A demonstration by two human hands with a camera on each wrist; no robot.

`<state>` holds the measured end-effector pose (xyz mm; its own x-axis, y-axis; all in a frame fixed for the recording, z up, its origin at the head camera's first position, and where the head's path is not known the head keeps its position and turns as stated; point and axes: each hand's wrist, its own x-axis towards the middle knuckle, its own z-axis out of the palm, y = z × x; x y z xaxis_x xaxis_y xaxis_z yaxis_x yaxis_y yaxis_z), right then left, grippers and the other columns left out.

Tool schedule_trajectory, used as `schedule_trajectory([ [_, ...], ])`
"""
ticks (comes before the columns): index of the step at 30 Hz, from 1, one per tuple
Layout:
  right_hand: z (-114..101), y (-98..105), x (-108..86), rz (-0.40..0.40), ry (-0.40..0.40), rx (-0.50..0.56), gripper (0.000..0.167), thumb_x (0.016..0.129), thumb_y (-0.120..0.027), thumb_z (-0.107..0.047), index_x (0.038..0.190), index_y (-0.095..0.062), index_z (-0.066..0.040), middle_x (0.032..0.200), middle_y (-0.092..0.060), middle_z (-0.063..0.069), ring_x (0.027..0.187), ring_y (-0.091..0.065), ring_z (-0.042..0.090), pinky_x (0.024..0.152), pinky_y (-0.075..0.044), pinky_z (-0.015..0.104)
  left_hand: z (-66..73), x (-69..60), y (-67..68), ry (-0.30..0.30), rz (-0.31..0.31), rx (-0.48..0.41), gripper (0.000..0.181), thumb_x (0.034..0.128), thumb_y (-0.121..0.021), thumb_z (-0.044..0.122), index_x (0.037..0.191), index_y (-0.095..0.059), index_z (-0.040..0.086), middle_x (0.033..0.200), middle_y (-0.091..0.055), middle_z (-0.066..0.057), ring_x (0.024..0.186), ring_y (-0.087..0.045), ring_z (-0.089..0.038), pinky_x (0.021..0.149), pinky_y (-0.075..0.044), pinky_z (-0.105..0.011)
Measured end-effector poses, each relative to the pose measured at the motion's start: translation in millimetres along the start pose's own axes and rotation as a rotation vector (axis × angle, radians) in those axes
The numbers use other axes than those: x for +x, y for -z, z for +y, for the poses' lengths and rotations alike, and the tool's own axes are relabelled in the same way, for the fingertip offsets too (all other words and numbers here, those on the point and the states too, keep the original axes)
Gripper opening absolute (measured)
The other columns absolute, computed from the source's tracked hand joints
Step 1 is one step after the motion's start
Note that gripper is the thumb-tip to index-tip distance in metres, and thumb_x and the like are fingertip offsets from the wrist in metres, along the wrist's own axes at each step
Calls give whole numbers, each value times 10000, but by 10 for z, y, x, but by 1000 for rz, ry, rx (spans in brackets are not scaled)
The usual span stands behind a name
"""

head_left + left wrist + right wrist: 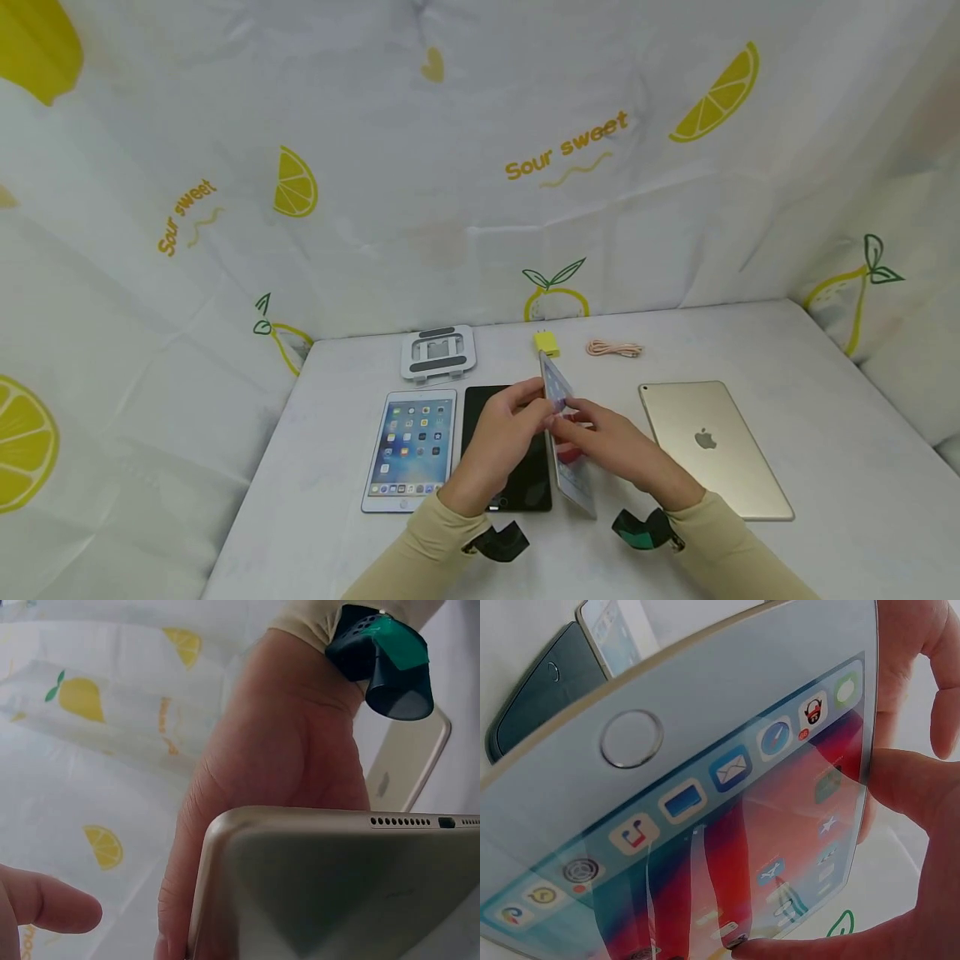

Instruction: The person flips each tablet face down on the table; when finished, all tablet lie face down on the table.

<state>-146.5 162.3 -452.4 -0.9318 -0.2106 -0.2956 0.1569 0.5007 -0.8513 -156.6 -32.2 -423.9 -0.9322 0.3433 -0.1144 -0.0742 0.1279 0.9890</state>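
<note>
Both hands are on a tablet [573, 483] that stands tilted on edge, its lit screen facing right. My left hand [497, 442] grips it from the left, above a black tablet [531, 475]. On the screen side, my right hand [618, 450] holds it, thumb and fingers bent at its long edge. In the right wrist view, home button and app icons show on the tablet [720, 772]; a right fingertip [761, 946] touches the screen. The gold back of the tablet [322, 885] fills the left wrist view's lower part; a left digit [56, 901] is apart from it.
A white tablet with lit screen [411, 446] lies at left, a gold tablet face down [708, 442] at right. Behind are a folding stand [438, 352], a yellow plug adapter [547, 342] and a coiled pink cable [615, 348]. Patterned cloth [450, 275] borders the table.
</note>
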Motion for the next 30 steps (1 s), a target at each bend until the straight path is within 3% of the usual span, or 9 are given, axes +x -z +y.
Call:
schedule_trajectory([
  [14,4,3,-8,-29,46,90,829,1060,-608,-569,1645,-387,-26,1508,-618,238,1135,-762,255,1041,-618,510,43,-53,-10,1,12,-23,526,1082,-594,298,1552,-568,62,1530,-630,-138,1205,-684,-213,1150,-552,-475],
  [30,-19,-14,-4,-23,50,96,786,1076,-590,-526,1637,-397,-11,1538,-595,249,1143,-746,238,1045,-620,488,40,-71,2,20,14,13,579,1057,-598,315,1580,-537,75,1516,-638,-74,1206,-689,-179,1177,-528,-483],
])
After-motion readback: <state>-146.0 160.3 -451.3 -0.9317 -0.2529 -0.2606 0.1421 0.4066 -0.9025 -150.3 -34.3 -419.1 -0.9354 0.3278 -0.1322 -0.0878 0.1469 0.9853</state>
